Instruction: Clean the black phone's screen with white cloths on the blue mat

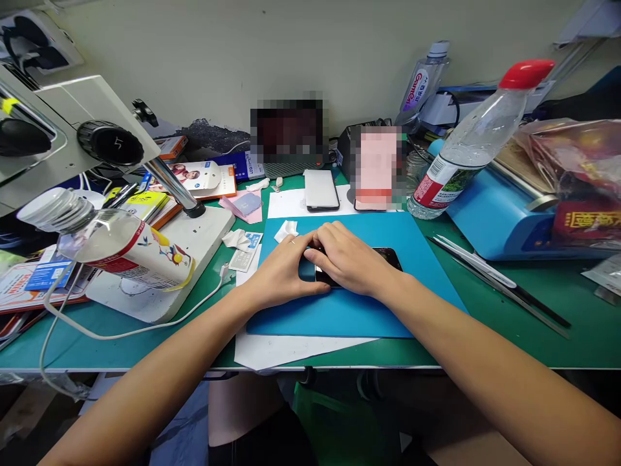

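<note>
Left fingers [313,287] clamp the phone [391,258], part-hidden by right fingers [334,234] whose grip is unclear.

Black on the phone [391,258] under the right grip [350,255], and plain bright blue on the mat [310,318] below! Green surface [514,323] all round; right of the grip, a red cap [526,74]; left, a white bottle label [140,252] banded red!
</note>
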The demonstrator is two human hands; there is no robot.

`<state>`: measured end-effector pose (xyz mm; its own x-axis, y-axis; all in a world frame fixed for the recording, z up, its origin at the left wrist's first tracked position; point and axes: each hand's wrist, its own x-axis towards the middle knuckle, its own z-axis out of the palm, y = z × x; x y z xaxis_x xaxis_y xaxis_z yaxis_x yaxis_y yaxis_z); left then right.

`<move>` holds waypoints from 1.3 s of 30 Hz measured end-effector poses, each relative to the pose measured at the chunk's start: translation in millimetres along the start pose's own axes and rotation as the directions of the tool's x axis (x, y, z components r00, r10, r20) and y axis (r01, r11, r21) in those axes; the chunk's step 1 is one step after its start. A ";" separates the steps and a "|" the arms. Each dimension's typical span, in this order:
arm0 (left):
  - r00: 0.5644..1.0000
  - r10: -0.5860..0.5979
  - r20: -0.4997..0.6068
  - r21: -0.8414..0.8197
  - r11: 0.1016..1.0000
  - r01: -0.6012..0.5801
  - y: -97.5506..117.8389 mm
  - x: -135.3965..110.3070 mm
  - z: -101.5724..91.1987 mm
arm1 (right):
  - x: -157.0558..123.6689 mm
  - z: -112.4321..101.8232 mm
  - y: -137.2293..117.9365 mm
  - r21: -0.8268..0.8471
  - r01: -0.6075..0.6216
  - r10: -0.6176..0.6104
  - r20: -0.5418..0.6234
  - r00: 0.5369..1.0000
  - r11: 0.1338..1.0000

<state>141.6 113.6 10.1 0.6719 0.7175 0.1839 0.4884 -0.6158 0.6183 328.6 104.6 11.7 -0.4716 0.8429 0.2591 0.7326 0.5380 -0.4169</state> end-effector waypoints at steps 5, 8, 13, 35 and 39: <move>1.000 -0.008 0.011 -0.005 1.000 0.008 -0.2 0.5 0.4 | 0.4 0.4 0.9 -0.021 0.010 -0.010 -0.002 1.000 1.000; 1.000 -0.017 0.010 -0.010 1.000 0.018 0.0 0.3 0.7 | 0.3 0.7 1.0 -0.028 -0.003 0.003 0.001 1.000 1.000; 0.999 -0.052 0.014 -0.034 0.998 0.053 -0.1 -0.7 0.7 | -0.6 0.2 0.4 -0.010 -0.033 0.033 0.013 0.999 0.999; 0.999 -0.026 0.033 0.037 0.999 0.025 -5.6 0.6 3.0 | -3.6 -4.5 7.3 0.122 0.014 0.000 -0.109 0.994 0.992; 0.999 -0.016 0.037 0.070 0.997 0.014 -3.6 0.6 1.7 | -5.4 -6.3 10.1 0.135 0.010 0.003 -0.095 0.996 0.991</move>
<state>141.2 115.7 6.7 0.6839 0.7149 0.1454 0.5351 -0.6271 0.5660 341.7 105.5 11.6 -0.4210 0.8412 0.3393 0.6547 0.5407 -0.5282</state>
